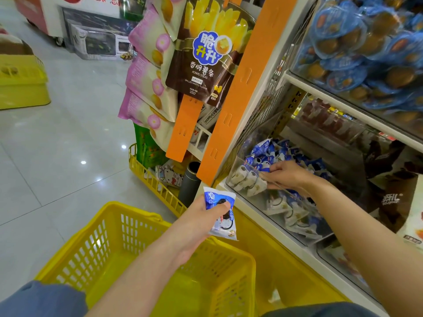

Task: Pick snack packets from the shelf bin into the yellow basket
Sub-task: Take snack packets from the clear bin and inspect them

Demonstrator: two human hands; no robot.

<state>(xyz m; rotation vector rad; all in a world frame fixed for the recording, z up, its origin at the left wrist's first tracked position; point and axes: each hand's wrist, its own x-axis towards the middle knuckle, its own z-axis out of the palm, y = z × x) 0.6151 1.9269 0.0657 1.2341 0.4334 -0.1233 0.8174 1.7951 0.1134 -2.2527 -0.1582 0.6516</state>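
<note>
My left hand (201,221) grips a blue-and-white snack packet (221,215) above the far rim of the yellow basket (109,236), which stands on the floor below me. My right hand (287,173) reaches into the clear shelf bin (283,209) and its fingers pinch blue-and-white packets (254,179) near the bin's left end. Several more of the same packets (295,216) fill the bin. The basket's inside, as far as it shows, holds nothing.
An orange upright (231,106) with hanging potato-stick bags (206,53) and pink bags (148,72) stands left of the bin. A second yellow basket (155,181) with goods sits at its foot. Blue tubs (366,49) fill the shelf above. Tiled floor lies to the left.
</note>
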